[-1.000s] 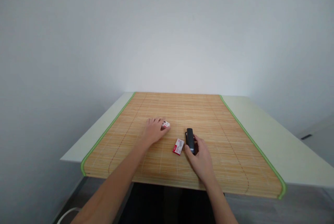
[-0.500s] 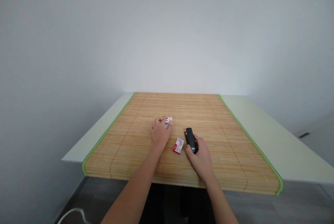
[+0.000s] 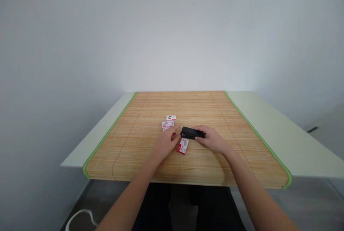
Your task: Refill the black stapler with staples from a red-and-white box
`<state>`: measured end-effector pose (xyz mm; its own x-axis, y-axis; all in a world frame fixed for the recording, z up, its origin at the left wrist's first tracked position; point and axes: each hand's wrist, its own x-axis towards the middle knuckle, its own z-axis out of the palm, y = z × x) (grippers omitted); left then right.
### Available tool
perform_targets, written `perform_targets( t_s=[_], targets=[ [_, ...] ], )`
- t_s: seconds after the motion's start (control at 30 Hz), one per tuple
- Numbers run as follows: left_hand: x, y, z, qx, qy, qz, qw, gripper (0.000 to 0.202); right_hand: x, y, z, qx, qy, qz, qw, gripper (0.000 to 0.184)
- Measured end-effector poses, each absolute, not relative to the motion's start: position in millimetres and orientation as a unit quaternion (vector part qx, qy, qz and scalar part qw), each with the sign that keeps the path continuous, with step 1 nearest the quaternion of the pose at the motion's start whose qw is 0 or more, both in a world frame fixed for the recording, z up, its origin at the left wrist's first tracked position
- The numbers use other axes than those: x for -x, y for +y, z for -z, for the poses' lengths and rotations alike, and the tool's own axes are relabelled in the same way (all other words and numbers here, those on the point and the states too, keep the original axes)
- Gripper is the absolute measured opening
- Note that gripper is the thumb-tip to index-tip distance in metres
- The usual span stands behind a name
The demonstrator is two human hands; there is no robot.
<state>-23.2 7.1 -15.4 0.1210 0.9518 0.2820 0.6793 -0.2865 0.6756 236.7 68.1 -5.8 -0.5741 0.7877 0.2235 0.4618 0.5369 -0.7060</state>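
Observation:
My right hand [image 3: 212, 140] is closed round a black stapler [image 3: 189, 133] and holds it sideways just above the bamboo mat [image 3: 236, 152]. My left hand [image 3: 166, 144] is beside the stapler's left end, fingers apart, holding nothing. A red and white staple box [image 3: 183, 146] lies flat under the stapler, between my hands. Two small white boxes [image 3: 168, 122] lie on the mat just beyond my left fingers.
The mat has green edging and covers the middle of a pale table [image 3: 285, 130] set against a white wall. A white cable [image 3: 80, 216] lies on the floor at lower left.
My right hand has lifted the stapler and turned it sideways. My left hand let go of the small white box and moved right toward the stapler.

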Motion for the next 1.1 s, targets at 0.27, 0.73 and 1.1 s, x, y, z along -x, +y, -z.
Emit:
perform_targets(
  t_s=[0.27, 0.73, 1.1],
  targets=[
    [34.3, 27.7, 23.6, -0.717, 0.562, -0.338, 0.233, 0.061, -198.8, 98.7, -10.2, 0.322, -0.866, -0.317, 0.214, 0.031],
    [44.4, 35.7, 35.9, -0.724, 0.546, -0.341, 0.250, 0.067, -248.2, 82.8, -32.4, 0.349, -0.753, -0.446, 0.335, 0.038],
    [35.9, 24.9, 26.8, -0.708, 0.561, -0.351, 0.248, 0.055, -305.2, 51.6, 15.9, 0.428, -0.604, -0.516, 0.431, 0.047]
  ],
)
